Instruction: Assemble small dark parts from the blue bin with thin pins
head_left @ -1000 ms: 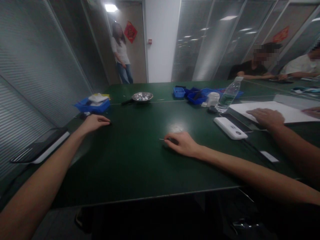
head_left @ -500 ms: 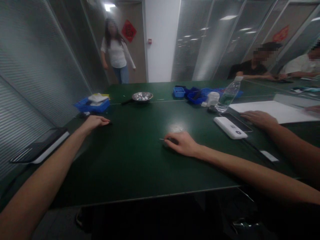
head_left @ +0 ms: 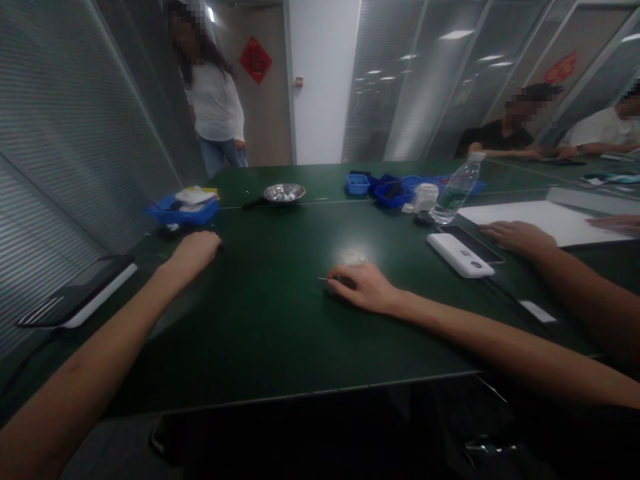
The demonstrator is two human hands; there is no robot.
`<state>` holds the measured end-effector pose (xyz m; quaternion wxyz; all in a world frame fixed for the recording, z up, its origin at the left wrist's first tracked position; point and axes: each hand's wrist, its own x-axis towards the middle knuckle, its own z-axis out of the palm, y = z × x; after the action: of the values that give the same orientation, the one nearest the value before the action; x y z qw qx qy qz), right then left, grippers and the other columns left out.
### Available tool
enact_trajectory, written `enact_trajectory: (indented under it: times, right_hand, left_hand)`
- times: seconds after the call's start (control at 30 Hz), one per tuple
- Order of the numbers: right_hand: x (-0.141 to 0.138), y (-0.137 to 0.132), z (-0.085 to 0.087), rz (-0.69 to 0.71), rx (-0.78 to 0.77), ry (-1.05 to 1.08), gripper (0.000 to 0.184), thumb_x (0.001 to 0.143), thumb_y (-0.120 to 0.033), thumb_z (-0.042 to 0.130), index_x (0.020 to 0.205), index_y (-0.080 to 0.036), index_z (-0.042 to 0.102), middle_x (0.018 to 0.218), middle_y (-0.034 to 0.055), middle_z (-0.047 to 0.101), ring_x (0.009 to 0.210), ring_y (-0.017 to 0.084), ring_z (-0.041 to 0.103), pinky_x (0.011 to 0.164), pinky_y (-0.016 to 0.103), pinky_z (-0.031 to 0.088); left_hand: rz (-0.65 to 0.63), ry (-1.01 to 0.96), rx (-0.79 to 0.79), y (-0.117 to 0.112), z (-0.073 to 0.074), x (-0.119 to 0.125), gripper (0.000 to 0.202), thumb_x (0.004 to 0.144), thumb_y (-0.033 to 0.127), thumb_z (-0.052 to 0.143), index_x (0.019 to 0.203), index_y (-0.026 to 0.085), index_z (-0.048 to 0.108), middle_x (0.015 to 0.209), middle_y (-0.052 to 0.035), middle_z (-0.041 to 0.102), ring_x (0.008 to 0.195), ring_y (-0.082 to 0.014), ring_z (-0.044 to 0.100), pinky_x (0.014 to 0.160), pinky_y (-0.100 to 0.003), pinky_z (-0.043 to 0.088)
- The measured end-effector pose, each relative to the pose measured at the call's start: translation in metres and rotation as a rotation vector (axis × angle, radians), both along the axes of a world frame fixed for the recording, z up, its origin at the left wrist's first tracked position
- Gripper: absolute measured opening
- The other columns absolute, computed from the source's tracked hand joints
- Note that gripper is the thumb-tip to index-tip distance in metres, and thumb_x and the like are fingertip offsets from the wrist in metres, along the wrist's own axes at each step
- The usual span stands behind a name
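Two hands of ours rest on the dark green table (head_left: 280, 347) in the head view; we take twelve o'clock as straight ahead across it. Our right hand (head_left: 367, 290) lies near the middle, its fingers closed down over a thin tool (head_left: 345, 281). The dark handle is tucked under the fingertips and a fine metal tip pokes out toward nine o'clock, so the long axis runs nine to three, flat along the tabletop. Our left hand (head_left: 193, 250) sits well apart, at about ten o'clock from the right one, curled into a loose fist. A small dark thing (head_left: 221, 247) shows just at its fingertips on the three o'clock side, and we cannot tell whether the fingers grip it or only touch it. The right hand is plainly the nearer to the tool. At eleven o'clock from the left hand stands a blue tray (head_left: 183, 212), and at eleven o'clock from the right hand a metal bowl (head_left: 284, 193). Out at two o'clock lie a white power bank (head_left: 460, 255) and a water bottle (head_left: 457, 190), with a co-worker's hand (head_left: 517, 237) flat beside a white sheet (head_left: 550, 223).
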<state>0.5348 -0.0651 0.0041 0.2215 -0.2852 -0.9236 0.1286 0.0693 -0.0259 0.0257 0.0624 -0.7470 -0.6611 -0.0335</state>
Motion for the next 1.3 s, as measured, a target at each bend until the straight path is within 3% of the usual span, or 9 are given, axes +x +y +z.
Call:
enact_trajectory:
  times: [0.1, 0.23, 0.43, 0.67, 0.83, 1.03, 1.3]
  right_hand:
    - [0.000, 0.000, 0.001, 0.000, 0.001, -0.001, 0.030, 0.106, -0.040, 0.052, 0.116, -0.017, 0.069, 0.079, 0.0016, 0.069, 0.061, 0.012, 0.058, 0.061, 0.025, 0.041]
    - [0.000, 0.000, 0.001, 0.003, 0.004, 0.007, 0.030, 0.106, -0.040, 0.052, 0.115, -0.018, 0.069, 0.076, 0.0011, 0.068, 0.058, 0.012, 0.056, 0.060, 0.025, 0.040]
    - [0.000, 0.000, -0.001, 0.004, 0.016, -0.001, 0.030, 0.106, -0.040, 0.052, 0.115, -0.017, 0.069, 0.077, 0.0016, 0.068, 0.060, 0.012, 0.058, 0.061, 0.025, 0.040]
    - [0.000, 0.001, -0.001, 0.005, 0.011, -0.003, 0.030, 0.106, -0.040, 0.052, 0.116, -0.017, 0.069, 0.076, 0.0010, 0.068, 0.059, 0.011, 0.056, 0.060, 0.025, 0.039]
    - [0.000, 0.000, 0.001, 0.016, -0.009, -0.004, 0.031, 0.106, -0.041, 0.052, 0.116, -0.017, 0.070, 0.077, 0.0013, 0.068, 0.059, 0.011, 0.056, 0.060, 0.025, 0.040]
    - [-0.001, -0.001, 0.003, 0.021, -0.016, -0.011, 0.032, 0.106, -0.041, 0.051, 0.116, -0.017, 0.069, 0.078, 0.0018, 0.069, 0.060, 0.012, 0.058, 0.060, 0.025, 0.041]
    - [0.000, 0.002, 0.000, 0.027, 0.019, -0.025, 0.029, 0.106, -0.041, 0.053, 0.116, -0.018, 0.069, 0.081, 0.0023, 0.070, 0.062, 0.013, 0.059, 0.062, 0.026, 0.040]
  left_hand:
    - [-0.049, 0.307, -0.023, -0.014, 0.005, 0.029, 0.026, 0.085, 0.004, 0.053, 0.095, 0.009, 0.076, 0.102, -0.0229, 0.074, 0.095, -0.0374, 0.071, 0.079, -0.043, 0.053]
    - [-0.056, 0.328, -0.026, -0.022, 0.007, 0.045, 0.028, 0.084, 0.000, 0.053, 0.098, 0.009, 0.076, 0.103, -0.0228, 0.074, 0.095, -0.0376, 0.071, 0.079, -0.043, 0.053]
    - [0.088, 0.227, 0.069, -0.012, -0.003, 0.016, 0.035, 0.097, 0.023, 0.046, 0.105, 0.013, 0.078, 0.100, -0.0207, 0.075, 0.092, -0.0379, 0.071, 0.075, -0.042, 0.052]
    - [0.050, -0.004, 0.117, 0.002, -0.013, -0.016, 0.036, 0.095, 0.043, 0.052, 0.109, 0.020, 0.075, 0.117, -0.0124, 0.073, 0.103, -0.0318, 0.068, 0.074, -0.036, 0.050]
    - [0.000, -0.121, 0.074, 0.009, -0.016, -0.029, 0.033, 0.092, 0.045, 0.056, 0.106, 0.021, 0.074, 0.113, -0.0105, 0.075, 0.101, -0.0301, 0.070, 0.077, -0.035, 0.049]
    - [-0.039, -0.177, 0.079, 0.008, -0.015, -0.026, 0.030, 0.091, 0.042, 0.058, 0.101, 0.019, 0.074, 0.105, -0.0112, 0.077, 0.097, -0.0290, 0.071, 0.084, -0.036, 0.050]
    - [0.013, -0.242, 0.086, 0.005, -0.011, -0.020, 0.025, 0.089, 0.041, 0.065, 0.097, 0.018, 0.074, 0.102, -0.0109, 0.077, 0.094, -0.0283, 0.071, 0.080, -0.035, 0.051]
